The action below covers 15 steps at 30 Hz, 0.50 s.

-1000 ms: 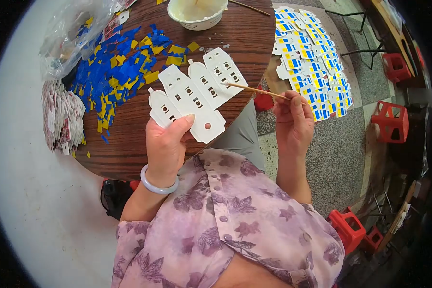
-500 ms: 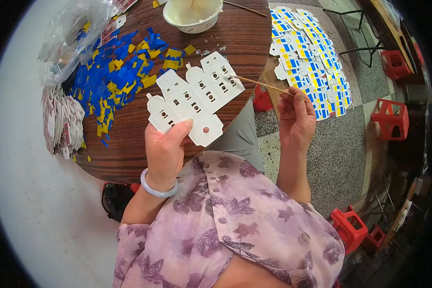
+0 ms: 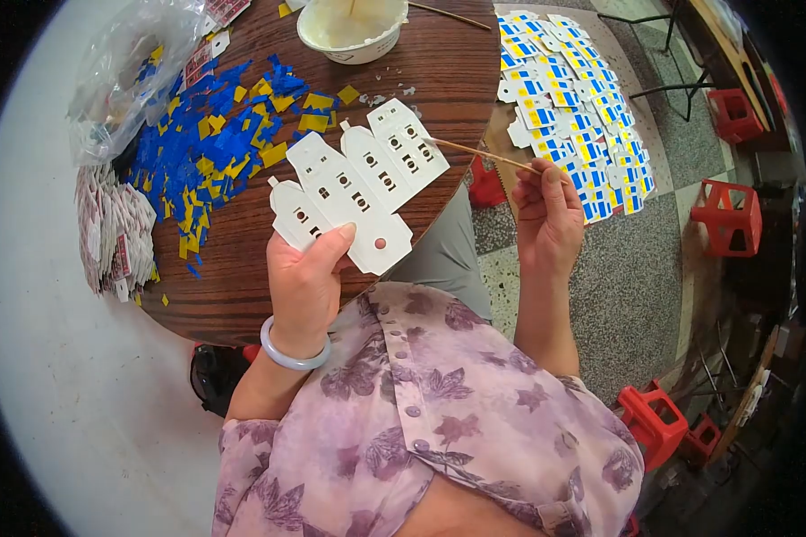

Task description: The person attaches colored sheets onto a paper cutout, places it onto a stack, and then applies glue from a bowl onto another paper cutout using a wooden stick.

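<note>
My left hand [image 3: 306, 277] grips the lower edge of a white die-cut card [image 3: 356, 192], thumb on top. The card has house-like panels with small window cut-outs and one round hole, and is held over the table's edge. My right hand [image 3: 549, 215] pinches a thin wooden stick [image 3: 493, 157] between thumb and fingers. The stick's tip is at the card's upper right panel; whether it touches is too small to tell. Blue and yellow pieces [image 3: 201, 134] lie in a loose pile beyond the card.
A white bowl [image 3: 353, 31] of pale paste stands on the round brown table [image 3: 233, 304]. Left are a stack of folded cards [image 3: 112, 233] and a plastic bag [image 3: 130, 76]. Cards with blue and yellow patches [image 3: 582, 116] lie at right. Red stools [image 3: 727, 217] stand on the floor.
The stick's tip has moved from the card's middle panels to its upper right panel. The card and the table items appear slightly further left in view. Both hands keep their holds.
</note>
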Tool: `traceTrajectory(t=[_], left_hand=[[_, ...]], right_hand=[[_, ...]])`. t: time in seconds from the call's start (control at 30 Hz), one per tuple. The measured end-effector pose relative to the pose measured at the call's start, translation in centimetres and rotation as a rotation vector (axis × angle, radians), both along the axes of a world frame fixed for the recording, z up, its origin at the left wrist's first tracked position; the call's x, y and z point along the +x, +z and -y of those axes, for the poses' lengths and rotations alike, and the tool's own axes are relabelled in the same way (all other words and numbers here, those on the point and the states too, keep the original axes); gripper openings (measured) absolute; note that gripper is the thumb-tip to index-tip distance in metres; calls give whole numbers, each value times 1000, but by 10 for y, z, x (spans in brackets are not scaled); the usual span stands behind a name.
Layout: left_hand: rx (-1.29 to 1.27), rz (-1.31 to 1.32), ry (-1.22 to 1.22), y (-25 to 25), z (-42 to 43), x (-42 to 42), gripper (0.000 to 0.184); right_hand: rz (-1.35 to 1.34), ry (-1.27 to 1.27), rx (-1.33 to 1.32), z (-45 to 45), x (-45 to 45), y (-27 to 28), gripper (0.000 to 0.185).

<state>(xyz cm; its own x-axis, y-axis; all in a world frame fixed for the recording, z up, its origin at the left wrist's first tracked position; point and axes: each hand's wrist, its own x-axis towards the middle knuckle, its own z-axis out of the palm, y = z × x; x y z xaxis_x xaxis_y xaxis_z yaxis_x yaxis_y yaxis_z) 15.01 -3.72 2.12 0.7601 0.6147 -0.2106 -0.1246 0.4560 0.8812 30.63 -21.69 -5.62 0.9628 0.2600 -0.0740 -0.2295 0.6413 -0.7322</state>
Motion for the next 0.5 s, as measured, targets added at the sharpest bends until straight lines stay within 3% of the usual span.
traceTrajectory(t=[0.13,0.5], left_hand=[[17,-44,-40,-1,-5,-4,41],[-29,-11,-77,4,-5,-3,41]], right_hand=[[-69,-21,-8,5,-2,-7,20],[-14,52,33,-1,-19,9,23]])
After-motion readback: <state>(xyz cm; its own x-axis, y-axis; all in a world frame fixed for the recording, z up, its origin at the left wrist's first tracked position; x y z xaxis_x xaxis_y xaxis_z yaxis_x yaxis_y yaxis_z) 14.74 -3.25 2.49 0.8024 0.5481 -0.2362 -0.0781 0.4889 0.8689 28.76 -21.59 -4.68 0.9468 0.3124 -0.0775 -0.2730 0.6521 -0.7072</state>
